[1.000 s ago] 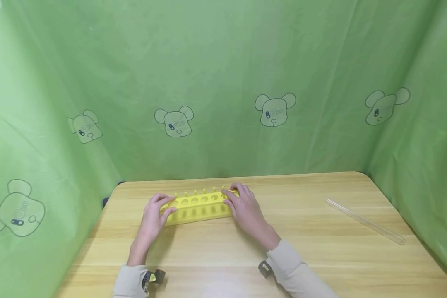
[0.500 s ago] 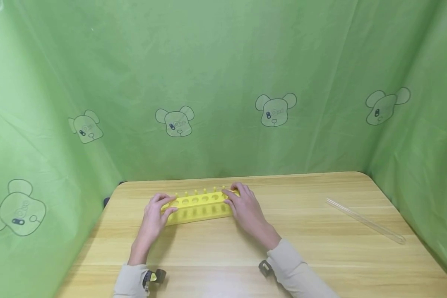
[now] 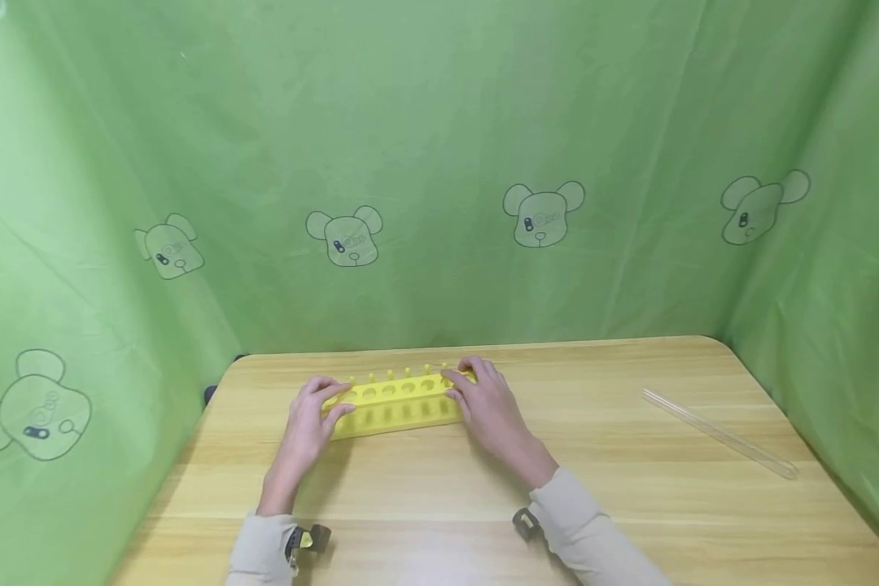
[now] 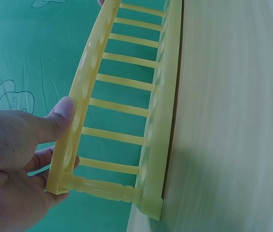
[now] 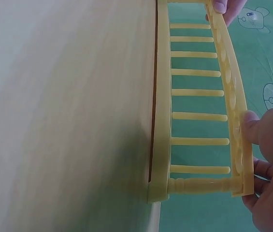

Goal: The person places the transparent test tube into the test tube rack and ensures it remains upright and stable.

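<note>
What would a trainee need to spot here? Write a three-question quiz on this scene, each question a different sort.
1. True or false: both hands hold the yellow plastic test-tube rack by its ends.
2. Where does the clear glass tube lie? A. in the rack; B. on the wooden table, right of the rack; C. in the right hand.
3. Fill in: the left hand grips the rack's ____ end.

Key: 1 true; 2 B; 3 left.

No legible txt, labels or nos. anywhere; curtain [image 3: 439,163] shows bear drawings only.
</note>
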The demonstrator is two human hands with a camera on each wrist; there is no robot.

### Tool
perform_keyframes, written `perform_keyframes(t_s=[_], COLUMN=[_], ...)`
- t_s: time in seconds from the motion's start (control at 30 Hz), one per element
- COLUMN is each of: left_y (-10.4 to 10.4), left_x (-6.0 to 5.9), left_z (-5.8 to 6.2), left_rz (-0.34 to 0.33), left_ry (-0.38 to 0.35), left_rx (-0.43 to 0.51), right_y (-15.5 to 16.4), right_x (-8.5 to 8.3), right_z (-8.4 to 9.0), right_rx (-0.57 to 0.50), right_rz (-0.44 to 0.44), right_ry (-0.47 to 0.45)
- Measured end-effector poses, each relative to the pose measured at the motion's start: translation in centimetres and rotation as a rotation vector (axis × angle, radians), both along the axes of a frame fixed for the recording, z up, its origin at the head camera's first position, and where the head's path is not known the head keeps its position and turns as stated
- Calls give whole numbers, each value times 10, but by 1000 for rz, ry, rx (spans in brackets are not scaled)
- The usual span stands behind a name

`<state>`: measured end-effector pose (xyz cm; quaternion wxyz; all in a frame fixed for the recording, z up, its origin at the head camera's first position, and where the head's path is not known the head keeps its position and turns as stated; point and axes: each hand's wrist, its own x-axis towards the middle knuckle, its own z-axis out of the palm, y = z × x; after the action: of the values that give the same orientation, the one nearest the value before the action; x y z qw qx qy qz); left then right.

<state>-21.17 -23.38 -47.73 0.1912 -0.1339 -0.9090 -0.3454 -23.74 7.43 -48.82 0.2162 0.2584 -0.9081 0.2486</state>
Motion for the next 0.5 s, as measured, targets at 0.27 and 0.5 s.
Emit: perform_keyframes(t_s=[0.27,0.5], left_y=[7,13], left_x=[-1,-2], left_z=[2,2], left_rz=[-9,-19], left_ry=[1,3], left_rx=[0,1], right_y=[6,12], right_x=[2,4], right_z=[2,2], right_rx=[-5,-19], right_rz=[-2,-11], right_ry=[-4,8])
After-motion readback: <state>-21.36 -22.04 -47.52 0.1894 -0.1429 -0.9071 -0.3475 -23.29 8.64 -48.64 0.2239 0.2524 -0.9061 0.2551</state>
